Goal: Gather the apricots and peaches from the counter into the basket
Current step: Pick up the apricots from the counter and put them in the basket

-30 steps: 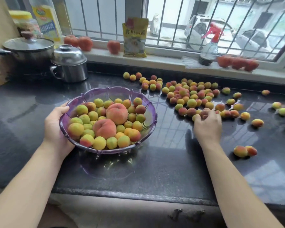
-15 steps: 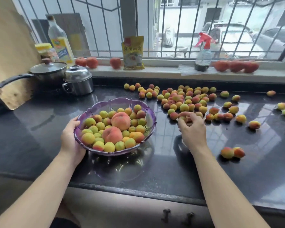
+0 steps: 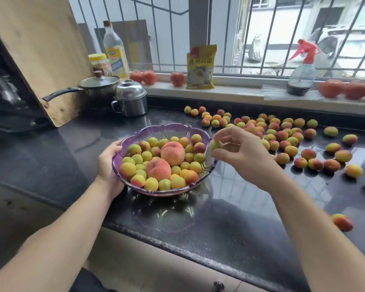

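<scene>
A purple plastic basket [image 3: 173, 129] stands on the black counter [image 3: 230, 207], filled with several apricots and two peaches [image 3: 172, 153]. My left hand [image 3: 109, 163] grips the basket's left rim. My right hand [image 3: 243, 157] hovers just over the basket's right rim and pinches a greenish-yellow apricot [image 3: 215, 145] between thumb and fingers. Several loose apricots [image 3: 282, 135] lie scattered on the counter to the right, up to the window sill. One apricot [image 3: 342, 222] lies alone near the front right.
A lidded pan [image 3: 99, 85] and a steel pot [image 3: 131, 99] stand at the back left beside a wooden board [image 3: 38, 57]. The sill holds an oil bottle [image 3: 115, 51], a yellow packet [image 3: 201, 67], a spray bottle [image 3: 302, 76] and several tomatoes [image 3: 143, 76].
My right hand has lifted an apricot from the pile and carried it left to the basket's right rim. My left hand stays on the basket. The view has tilted up.
</scene>
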Demonstrator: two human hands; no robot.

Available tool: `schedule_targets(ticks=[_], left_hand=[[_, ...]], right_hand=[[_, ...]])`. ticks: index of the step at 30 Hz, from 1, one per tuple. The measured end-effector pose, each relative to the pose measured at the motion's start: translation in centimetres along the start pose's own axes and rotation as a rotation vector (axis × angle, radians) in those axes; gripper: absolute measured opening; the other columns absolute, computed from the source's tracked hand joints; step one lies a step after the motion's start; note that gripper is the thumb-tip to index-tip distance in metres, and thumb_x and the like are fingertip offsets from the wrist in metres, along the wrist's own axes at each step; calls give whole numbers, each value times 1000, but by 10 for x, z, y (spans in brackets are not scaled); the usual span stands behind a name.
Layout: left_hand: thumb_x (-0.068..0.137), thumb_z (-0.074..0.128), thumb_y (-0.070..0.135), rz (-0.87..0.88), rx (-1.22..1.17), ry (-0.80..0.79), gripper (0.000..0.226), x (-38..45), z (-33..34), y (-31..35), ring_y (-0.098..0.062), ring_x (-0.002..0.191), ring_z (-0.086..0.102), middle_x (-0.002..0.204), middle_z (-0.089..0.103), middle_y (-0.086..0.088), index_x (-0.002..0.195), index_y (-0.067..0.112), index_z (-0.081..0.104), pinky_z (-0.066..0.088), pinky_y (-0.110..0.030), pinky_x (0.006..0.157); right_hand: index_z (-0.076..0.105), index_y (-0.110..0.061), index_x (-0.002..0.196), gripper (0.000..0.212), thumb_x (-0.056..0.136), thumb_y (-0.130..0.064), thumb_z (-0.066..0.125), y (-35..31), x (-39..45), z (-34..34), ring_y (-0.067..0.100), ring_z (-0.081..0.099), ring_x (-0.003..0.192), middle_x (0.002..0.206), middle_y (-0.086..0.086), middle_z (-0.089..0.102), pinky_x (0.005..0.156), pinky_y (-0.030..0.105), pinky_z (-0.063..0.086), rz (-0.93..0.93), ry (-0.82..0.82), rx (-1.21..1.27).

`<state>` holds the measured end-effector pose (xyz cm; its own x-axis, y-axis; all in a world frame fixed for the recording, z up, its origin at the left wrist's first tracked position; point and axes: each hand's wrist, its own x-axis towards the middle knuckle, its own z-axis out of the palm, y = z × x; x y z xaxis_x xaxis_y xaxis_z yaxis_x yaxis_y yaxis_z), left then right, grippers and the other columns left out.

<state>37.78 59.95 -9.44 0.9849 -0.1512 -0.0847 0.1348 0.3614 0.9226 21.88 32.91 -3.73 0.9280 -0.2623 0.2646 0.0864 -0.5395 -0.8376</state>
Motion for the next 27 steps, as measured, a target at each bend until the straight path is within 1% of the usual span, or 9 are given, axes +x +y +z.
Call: schedule_targets(ticks=[2, 6, 9, 11, 14, 18, 21, 24, 27], left_hand=[[104, 38, 22, -12, -10, -8, 38, 0, 1, 0, -37, 107, 72, 115, 75, -19, 121, 8, 68, 57, -54, 99], [105, 39, 23, -32, -15, -26, 39, 2, 0, 2, -38, 108, 72, 117, 75, -20, 129, 7, 64, 58, -55, 98], [105, 39, 23, -40, -27, -45, 38, 4, -1, 1, -36, 105, 73, 114, 76, -18, 128, 8, 65, 59, -53, 97], [106, 38, 23, -40, -36, -61, 36, 5, -2, -1, -34, 102, 74, 111, 76, -17, 123, 8, 66, 60, -52, 95], [106, 36, 22, -42, -50, -85, 36, 5, -2, -2, -31, 95, 77, 104, 78, -15, 114, 9, 69, 64, -46, 85], [106, 36, 21, -35, -61, -91, 37, 4, -2, -1, -31, 96, 77, 104, 78, -16, 111, 9, 70, 64, -44, 83], [107, 36, 22, -43, -57, -94, 36, 3, -1, -2, -30, 94, 78, 103, 79, -14, 112, 10, 70, 64, -44, 82], [106, 35, 20, -39, -66, -112, 36, 3, -1, -2, -30, 93, 78, 101, 79, -14, 109, 10, 70, 64, -44, 84], [106, 35, 20, -27, -57, -108, 37, 4, -3, -2, -30, 96, 77, 104, 78, -14, 111, 9, 69, 62, -47, 89]], right_hand=[[63, -28, 113, 26, 90, -23, 75, -6, 7, 3, 3, 66, 92, 101, -13, 68, 75, 16, 56, -17, -61, -104], [63, -34, 123, 30, 93, -31, 71, -19, 24, 8, 3, 62, 91, 105, -12, 67, 69, 14, 49, -24, -274, -411], [70, -29, 113, 22, 93, -40, 69, -29, 34, 14, 11, 61, 89, 102, -8, 68, 81, 30, 54, -27, -414, -702], [71, -27, 105, 21, 94, -44, 66, -36, 39, 19, 16, 59, 89, 94, -5, 67, 88, 39, 49, -36, -479, -901], [70, -24, 96, 22, 94, -45, 65, -41, 46, 29, 17, 57, 82, 86, -2, 64, 75, 34, 42, -55, -533, -1061], [69, -22, 93, 20, 95, -42, 64, -42, 49, 32, 17, 58, 78, 85, -1, 63, 65, 29, 43, -67, -571, -1076], [69, -21, 97, 15, 96, -35, 65, -42, 49, 27, 17, 62, 79, 88, -1, 64, 67, 29, 53, -65, -602, -1014], [71, -21, 97, 14, 96, -34, 65, -38, 49, 26, 18, 64, 82, 89, -1, 67, 75, 34, 58, -78, -598, -992], [74, -25, 102, 16, 96, -36, 64, -38, 56, 8, 13, 66, 87, 95, -7, 71, 81, 35, 57, -96, -440, -806]])
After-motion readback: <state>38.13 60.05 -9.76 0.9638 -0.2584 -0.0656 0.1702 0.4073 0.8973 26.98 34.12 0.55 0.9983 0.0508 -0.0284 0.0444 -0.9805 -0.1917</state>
